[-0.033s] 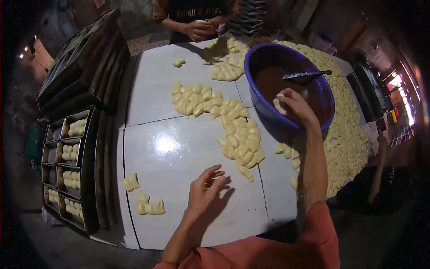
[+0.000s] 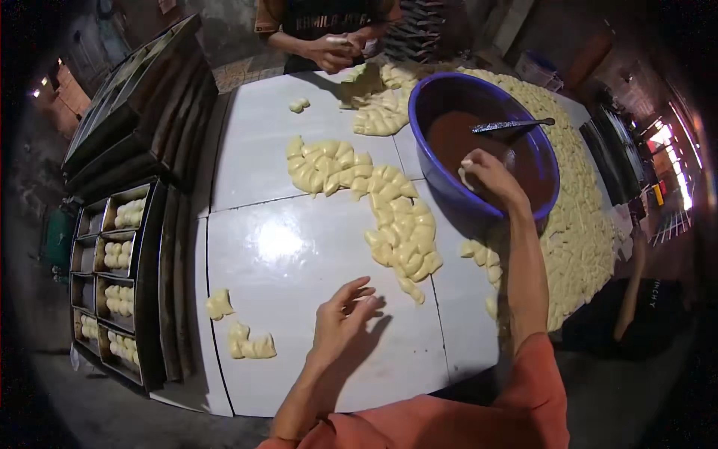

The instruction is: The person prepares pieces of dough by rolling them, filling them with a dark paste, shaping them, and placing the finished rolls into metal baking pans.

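Observation:
My right hand (image 2: pixel 490 176) reaches over the near left rim of a blue-purple basin (image 2: pixel 443 188). Its fingers are closed on a small pale piece of dough (image 2: pixel 467 179), largely hidden by the hand. Brown filling (image 2: pixel 453 135) lies in the basin, with a flat metal tool (image 2: pixel 512 125) resting across it and onto the far right rim. Above the white tabletop (image 2: pixel 277 292), my left hand (image 2: pixel 342 320) is empty, fingers bent and apart from the thumb. The nearest dough is a winding row of soft yellow dough pieces (image 2: pixel 404 232).
More dough pieces (image 2: pixel 587 239) cover the table's right side. Two small dough clusters (image 2: pixel 250 344) (image 2: pixel 219 304) lie near left. A sectioned metal tray (image 2: pixel 140 258) holds shaped dough, beside stacked dark trays (image 2: pixel 134 112). Across the table, a co-worker's hands (image 2: pixel 334 51) handle something pale.
My right hand has shifted very slightly over the basin, and less of the pale dough piece shows. My left hand stays in place.

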{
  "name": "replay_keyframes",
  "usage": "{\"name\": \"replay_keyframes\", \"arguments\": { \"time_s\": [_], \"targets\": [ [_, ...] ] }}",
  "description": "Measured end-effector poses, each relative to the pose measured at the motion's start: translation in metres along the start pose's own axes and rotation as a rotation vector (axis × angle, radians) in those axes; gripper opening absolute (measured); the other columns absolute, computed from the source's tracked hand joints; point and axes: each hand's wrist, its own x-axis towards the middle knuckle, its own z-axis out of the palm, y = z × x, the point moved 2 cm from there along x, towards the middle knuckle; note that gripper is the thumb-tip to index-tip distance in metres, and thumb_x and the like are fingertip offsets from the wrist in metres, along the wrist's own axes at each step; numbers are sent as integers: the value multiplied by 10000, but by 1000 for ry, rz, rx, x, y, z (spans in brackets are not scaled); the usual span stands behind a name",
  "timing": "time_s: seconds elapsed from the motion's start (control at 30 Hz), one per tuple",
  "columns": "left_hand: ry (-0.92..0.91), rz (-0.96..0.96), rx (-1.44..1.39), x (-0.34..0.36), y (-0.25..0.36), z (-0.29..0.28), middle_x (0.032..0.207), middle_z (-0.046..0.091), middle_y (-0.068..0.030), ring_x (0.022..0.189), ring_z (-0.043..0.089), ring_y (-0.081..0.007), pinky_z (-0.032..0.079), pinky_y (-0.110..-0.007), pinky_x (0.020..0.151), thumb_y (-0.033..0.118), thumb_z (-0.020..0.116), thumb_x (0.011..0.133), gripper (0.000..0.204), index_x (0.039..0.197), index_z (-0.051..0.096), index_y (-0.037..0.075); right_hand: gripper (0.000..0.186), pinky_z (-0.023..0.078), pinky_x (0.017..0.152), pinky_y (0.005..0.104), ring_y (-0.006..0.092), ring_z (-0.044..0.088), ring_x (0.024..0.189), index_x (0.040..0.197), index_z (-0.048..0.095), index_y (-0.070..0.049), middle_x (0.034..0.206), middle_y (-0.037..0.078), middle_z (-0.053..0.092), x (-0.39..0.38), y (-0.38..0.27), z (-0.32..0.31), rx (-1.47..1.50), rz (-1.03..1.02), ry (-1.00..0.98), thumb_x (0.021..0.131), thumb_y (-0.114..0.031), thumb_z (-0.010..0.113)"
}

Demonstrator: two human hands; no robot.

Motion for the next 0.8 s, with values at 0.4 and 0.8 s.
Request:
{"name": "replay_keyframes", "arguments": {
  "time_s": [0.4, 0.8],
  "targets": [
    [-51, -67, 97, -6, -21, -1, 1194, 714, -155, 1044, 704, -195, 564, -294, 832, 198, 635, 1020, 430, 1384, 567, -20, 163, 513, 771, 263, 90, 621, 871, 1038, 634, -61, 905, -20, 630, -4, -11, 12, 547, 21, -140, 1003, -219, 629],
    [-71, -74, -567, 33, 22, 37, 1196, 647, -91, 1017, 606, -176, 551, -371, 837, 421, 526, 1056, 479, 1316, 587, 23, 262, 585, 843, 308, 171, 668, 1031, 1276, 520, -22, 1144, 97, 636, -134, -70, 169, 1267, 18, -168, 1056, -163, 540]
  ]
}}
